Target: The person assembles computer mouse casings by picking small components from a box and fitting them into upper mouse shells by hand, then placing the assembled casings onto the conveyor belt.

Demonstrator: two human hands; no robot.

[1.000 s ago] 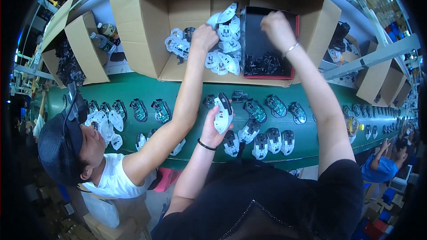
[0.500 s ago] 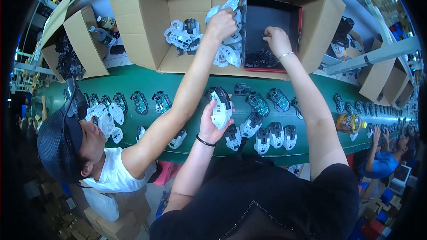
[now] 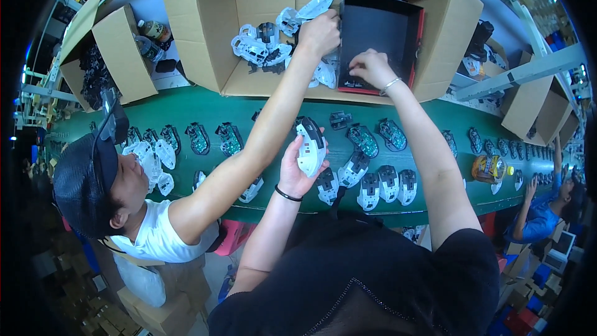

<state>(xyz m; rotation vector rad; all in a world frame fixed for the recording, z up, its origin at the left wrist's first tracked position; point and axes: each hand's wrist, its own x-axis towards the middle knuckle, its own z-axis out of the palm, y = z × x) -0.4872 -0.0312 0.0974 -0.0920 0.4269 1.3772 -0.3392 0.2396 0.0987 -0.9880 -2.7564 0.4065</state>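
Note:
My left hand (image 3: 295,169) holds a white and black computer mouse shell (image 3: 310,149) above the green table, fingers wrapped round its sides. Over a black box (image 3: 375,15) with a red edge is my right hand (image 3: 373,70), its fingertips pinched together. Whatever they grip, if anything, is too small to make out. Small black parts (image 3: 352,79) lie at the bottom of that box, partly under the hand. To its left, a co-worker's hand (image 3: 320,34) reaches among white mouse shells (image 3: 250,48) inside a large cardboard carton (image 3: 264,0).
Mice with exposed green circuit boards (image 3: 363,140) stand in a row along the green table (image 3: 249,213). Nearer me are several white and black mouse shells (image 3: 388,185). The co-worker's arm (image 3: 249,149) crosses at my left. A yellow-capped bottle (image 3: 488,168) lies at the right.
My right hand has moved left and a little nearer within the black box. My left hand still holds the mouse shell. The co-worker's hand has shifted slightly right among the shells.

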